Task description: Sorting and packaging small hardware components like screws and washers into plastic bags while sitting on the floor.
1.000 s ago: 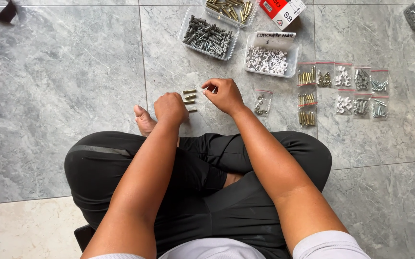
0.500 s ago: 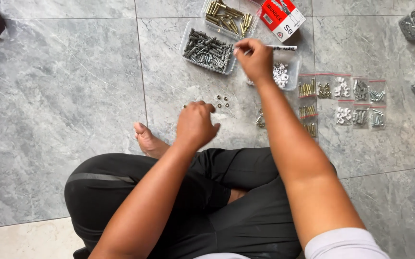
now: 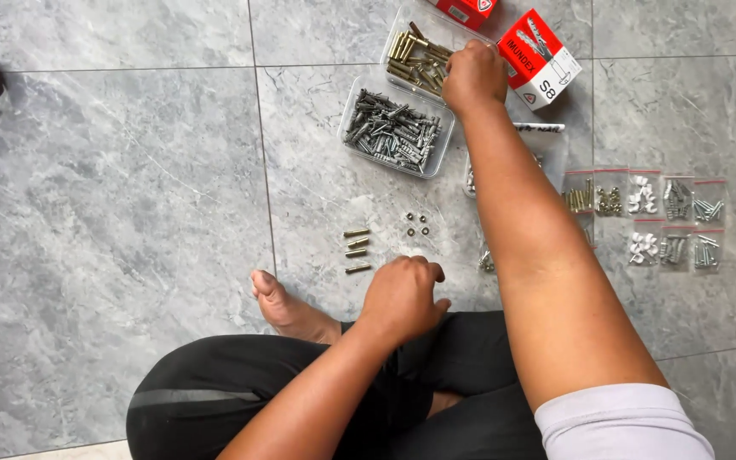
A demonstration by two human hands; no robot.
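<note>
My right hand [image 3: 472, 77] has moved on from the silver-fastener tray to the far tray of brass anchors [image 3: 415, 58], fingers curled in, contents hidden; left hand [image 3: 402, 298] loosely clenched beside four brass anchors [image 3: 356, 250] on the floor.

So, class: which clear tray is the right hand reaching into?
The far tray of brass-coloured pieces; the right hand is over it. The nearer tray holds grey ones.

Single head-mounted view, looking steeply down from above the seated person onto the grey tiled floor [image 3: 112, 213]. Near range: crossed legs [image 3: 240, 400] fill the bottom edge, both forearms run up through the frame, and the clear trays [image 3: 398, 132] lie towards the top edge. No second view.
</note>
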